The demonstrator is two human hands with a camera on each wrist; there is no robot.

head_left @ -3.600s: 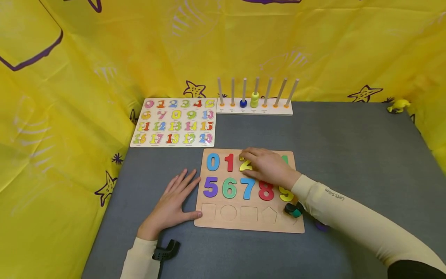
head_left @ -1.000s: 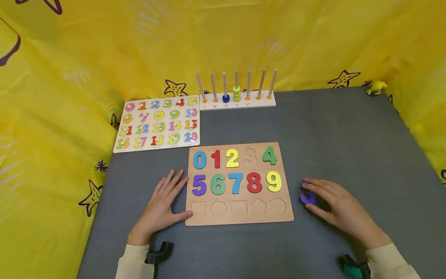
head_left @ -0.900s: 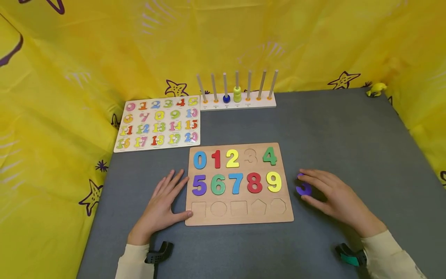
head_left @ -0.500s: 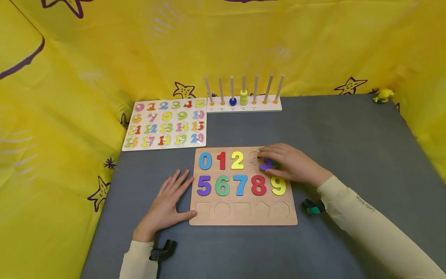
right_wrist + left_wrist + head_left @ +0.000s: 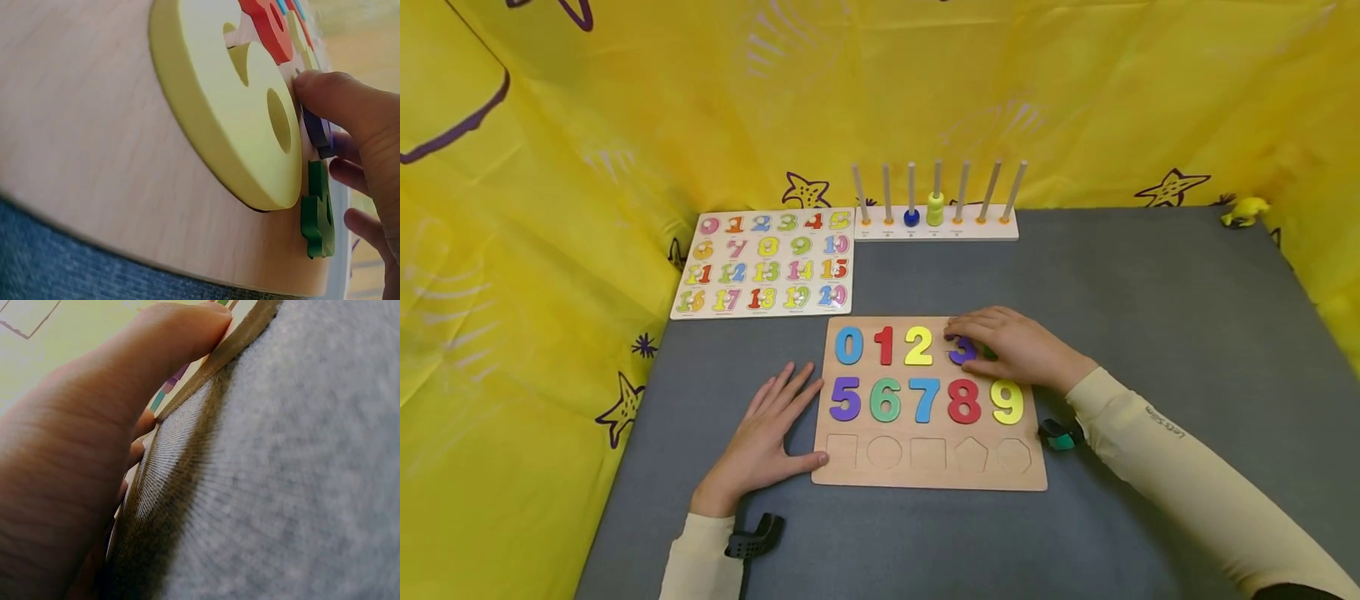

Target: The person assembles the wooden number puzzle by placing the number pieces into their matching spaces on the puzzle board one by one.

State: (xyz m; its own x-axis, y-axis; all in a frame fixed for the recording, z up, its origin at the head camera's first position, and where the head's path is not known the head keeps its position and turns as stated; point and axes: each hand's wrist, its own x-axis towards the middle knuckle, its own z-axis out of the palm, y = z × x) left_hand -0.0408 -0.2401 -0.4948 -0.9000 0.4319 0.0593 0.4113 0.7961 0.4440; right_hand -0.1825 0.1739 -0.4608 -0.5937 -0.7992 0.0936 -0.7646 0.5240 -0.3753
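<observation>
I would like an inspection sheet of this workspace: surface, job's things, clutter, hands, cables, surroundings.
Surface: grey table cover, flat.
Job's things: wooden number board; purple 3 at its slot between the yellow 2 and the green 4; five shape slots empty.
Clutter: second number puzzle, peg rack with a blue and a green ring stack, yellow toy at the far right corner.
Hands: right hand holds the purple 3; left hand lies flat against the board's left edge.
Cables: nothing seen.
Surroundings: yellow star-print cloth.

The wooden board (image 5: 928,475) bears numerals 0 to 9; the white number board (image 5: 765,260) shows 0 to 20.
</observation>
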